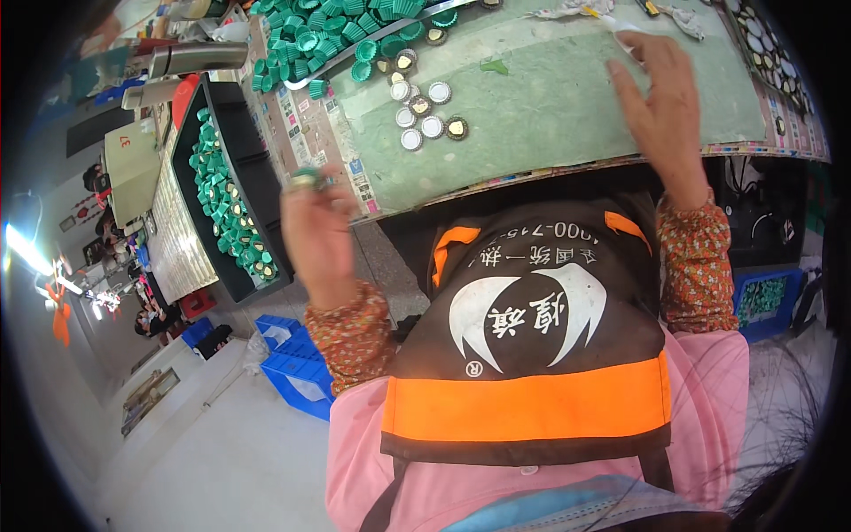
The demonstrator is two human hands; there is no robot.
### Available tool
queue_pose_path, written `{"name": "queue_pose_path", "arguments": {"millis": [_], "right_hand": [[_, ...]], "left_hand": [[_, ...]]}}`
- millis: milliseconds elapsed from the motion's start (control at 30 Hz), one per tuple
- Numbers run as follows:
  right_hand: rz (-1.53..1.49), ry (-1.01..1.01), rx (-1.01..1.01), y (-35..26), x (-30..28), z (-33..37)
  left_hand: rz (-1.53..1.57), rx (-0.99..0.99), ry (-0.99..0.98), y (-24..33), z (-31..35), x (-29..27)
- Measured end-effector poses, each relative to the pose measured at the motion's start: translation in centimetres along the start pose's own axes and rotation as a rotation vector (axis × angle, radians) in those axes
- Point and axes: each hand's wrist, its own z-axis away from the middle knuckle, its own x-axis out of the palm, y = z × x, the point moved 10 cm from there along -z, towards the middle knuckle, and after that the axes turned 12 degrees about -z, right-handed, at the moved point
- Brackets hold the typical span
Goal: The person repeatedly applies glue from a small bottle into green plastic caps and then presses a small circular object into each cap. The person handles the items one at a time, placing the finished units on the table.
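Observation:
My left hand (pixel 317 235) is closed, partly blurred, around a small green fluted cup (pixel 308 176) at the table's near left edge. Over the right part of the green work mat (pixel 541 106) is my right hand (pixel 660 102), its thumb and fingers apart. A small white thing (pixel 628 46) shows by its fingertips; whether they touch it I cannot tell. On the mat's left lie several small round caps, some with white faces (pixel 411 139) and others dark-rimmed with a pale middle (pixel 456 129). Behind them is a heap of green fluted cups (pixel 310 35).
A black tray (pixel 232 146) left of the table holds green cups, some with pale pieces. Steel flask (pixel 199 58) stands beyond it. A tray of round pieces (pixel 769 49) sits far right. Blue crates (pixel 297 368) stand at lower left, and another blue crate (pixel 769 332) at right.

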Motion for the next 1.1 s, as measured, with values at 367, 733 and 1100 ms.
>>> {"name": "queue_pose_path", "arguments": {"millis": [367,733,1100], "right_hand": [[0.368,-0.053,-0.077,4.8,0.6,-0.5],[-0.409,0.007,0.309,5.6,0.4,0.3],[-1.052,-0.491,0.591,-5.0,11.5,3.4]], "left_hand": [[-0.343,0.065,0.102,1.8,-3.8,1.4],[-1.6,0.704,0.17,1.5,-8.8,10.2],[-1.092,0.639,-0.402,-0.3,1.7,18.0]]}}
